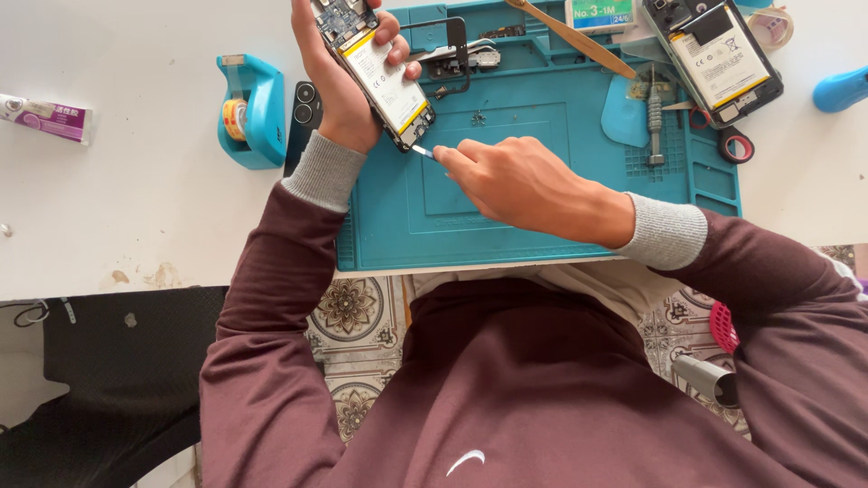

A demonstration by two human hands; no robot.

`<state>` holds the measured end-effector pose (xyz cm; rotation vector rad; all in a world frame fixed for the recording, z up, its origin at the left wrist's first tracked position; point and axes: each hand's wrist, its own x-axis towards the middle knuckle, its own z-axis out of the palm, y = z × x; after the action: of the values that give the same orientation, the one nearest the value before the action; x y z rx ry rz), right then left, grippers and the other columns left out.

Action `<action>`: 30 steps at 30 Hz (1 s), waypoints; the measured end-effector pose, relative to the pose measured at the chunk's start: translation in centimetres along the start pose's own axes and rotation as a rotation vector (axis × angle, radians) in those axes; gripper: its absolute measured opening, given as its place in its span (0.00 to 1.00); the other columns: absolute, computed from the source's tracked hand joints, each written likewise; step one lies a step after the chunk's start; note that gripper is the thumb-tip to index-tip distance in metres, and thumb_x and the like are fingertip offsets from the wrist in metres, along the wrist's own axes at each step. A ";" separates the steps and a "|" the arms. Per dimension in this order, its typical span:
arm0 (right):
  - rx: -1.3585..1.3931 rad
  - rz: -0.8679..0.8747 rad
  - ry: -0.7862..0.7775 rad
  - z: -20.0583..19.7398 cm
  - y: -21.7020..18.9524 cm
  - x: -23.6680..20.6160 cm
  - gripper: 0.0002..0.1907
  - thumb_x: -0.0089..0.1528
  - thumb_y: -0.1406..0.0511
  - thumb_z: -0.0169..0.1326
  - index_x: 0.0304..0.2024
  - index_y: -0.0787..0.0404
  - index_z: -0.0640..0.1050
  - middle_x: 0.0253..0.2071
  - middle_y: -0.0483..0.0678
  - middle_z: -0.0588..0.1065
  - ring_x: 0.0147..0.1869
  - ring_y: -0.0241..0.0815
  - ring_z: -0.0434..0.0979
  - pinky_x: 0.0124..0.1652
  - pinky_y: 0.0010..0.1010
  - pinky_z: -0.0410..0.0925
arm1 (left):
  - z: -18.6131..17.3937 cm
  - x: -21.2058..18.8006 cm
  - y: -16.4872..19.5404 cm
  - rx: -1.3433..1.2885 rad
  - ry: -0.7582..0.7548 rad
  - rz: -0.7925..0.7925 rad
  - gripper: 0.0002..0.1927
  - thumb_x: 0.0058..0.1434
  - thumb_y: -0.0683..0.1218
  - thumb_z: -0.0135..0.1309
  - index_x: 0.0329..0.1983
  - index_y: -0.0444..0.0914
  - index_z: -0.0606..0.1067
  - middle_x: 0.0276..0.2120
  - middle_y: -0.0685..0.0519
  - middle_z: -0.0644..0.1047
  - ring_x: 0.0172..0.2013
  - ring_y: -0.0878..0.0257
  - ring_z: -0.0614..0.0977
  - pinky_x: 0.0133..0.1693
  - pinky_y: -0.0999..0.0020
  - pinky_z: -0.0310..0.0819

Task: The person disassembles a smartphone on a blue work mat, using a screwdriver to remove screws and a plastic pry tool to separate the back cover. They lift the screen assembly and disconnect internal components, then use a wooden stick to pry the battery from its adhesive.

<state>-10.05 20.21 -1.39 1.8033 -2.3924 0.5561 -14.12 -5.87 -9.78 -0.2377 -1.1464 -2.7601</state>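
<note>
Maroon long-sleeved top (506, 398) with grey ribbed cuffs, worn by the person, fills the lower view, above a patterned tile floor (348, 312). Right hand (524, 185): fingers curled tight, pinching a small tool with a thin pale tip (422, 151); the tip meets the lower corner of the opened phone. Left hand (339, 68): fingers wrapped closed around an opened black smartphone with an exposed white and yellow battery (384, 81), held tilted above the upper left corner of the mat. Teal rubber repair mat with moulded compartments (506, 226), lying on a white table (117, 199) beneath both hands. Second opened smartphone with exposed battery (719, 54), resting at the mat's upper right. Metal-handled precision screwdriver (655, 122), lying upright in view on the mat's right side, beside a light blue pick (622, 113). Tan wooden stick (570, 36), lying diagonally across the mat's top. Teal tape dispenser (249, 108), on the table left of the mat, just beside a black camera-lens part (306, 104). White and purple tube (45, 117), far left on the table. Red-handled scissors (728, 140), partly visible at the mat's right edge.
</note>
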 end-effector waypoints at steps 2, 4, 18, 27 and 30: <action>0.005 0.001 0.021 0.1 -0.1 0.0 0.17 0.64 0.71 0.56 0.55 0.72 0.76 0.27 0.49 0.72 0.18 0.44 0.71 0.18 0.34 0.64 | -0.3 0.1 -0.1 -0.040 0.028 -0.010 0.37 0.65 0.76 0.32 0.50 0.39 0.65 0.33 0.51 0.67 0.29 0.62 0.74 0.34 0.64 0.73; 0.022 0.000 0.052 0.3 -0.3 0.1 0.17 0.65 0.69 0.56 0.55 0.72 0.76 0.27 0.49 0.73 0.19 0.45 0.72 0.18 0.34 0.64 | -0.5 0.0 -0.4 -0.059 0.042 -0.012 0.37 0.65 0.76 0.33 0.50 0.39 0.65 0.33 0.51 0.67 0.30 0.62 0.75 0.34 0.64 0.73; 0.052 0.188 0.235 -3.6 6.2 -0.1 0.12 0.69 0.65 0.63 0.49 0.69 0.80 0.32 0.53 0.75 0.33 0.50 0.76 0.34 0.40 0.68 | -1.1 -0.1 -0.7 -0.069 0.014 -0.022 0.35 0.67 0.75 0.33 0.47 0.38 0.62 0.37 0.49 0.69 0.31 0.63 0.75 0.34 0.65 0.73; 0.035 0.223 -0.084 -1.6 8.3 -0.2 0.15 0.60 0.59 0.67 0.40 0.66 0.84 0.29 0.52 0.77 0.31 0.51 0.77 0.34 0.43 0.69 | -1.1 -0.1 -0.5 -0.029 -0.018 -0.012 0.37 0.64 0.76 0.35 0.50 0.39 0.64 0.35 0.51 0.68 0.31 0.61 0.76 0.35 0.64 0.74; 0.073 0.223 -0.112 -1.9 8.3 -0.3 0.12 0.61 0.62 0.65 0.38 0.65 0.83 0.30 0.52 0.77 0.32 0.52 0.77 0.34 0.42 0.68 | -1.2 -0.1 -0.6 -0.030 0.019 -0.021 0.37 0.64 0.76 0.35 0.49 0.39 0.63 0.36 0.50 0.69 0.30 0.61 0.75 0.35 0.63 0.74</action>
<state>-18.09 23.04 -1.64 1.6454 -2.7041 0.5850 -14.24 -6.25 -11.03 -0.2039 -1.1102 -2.7935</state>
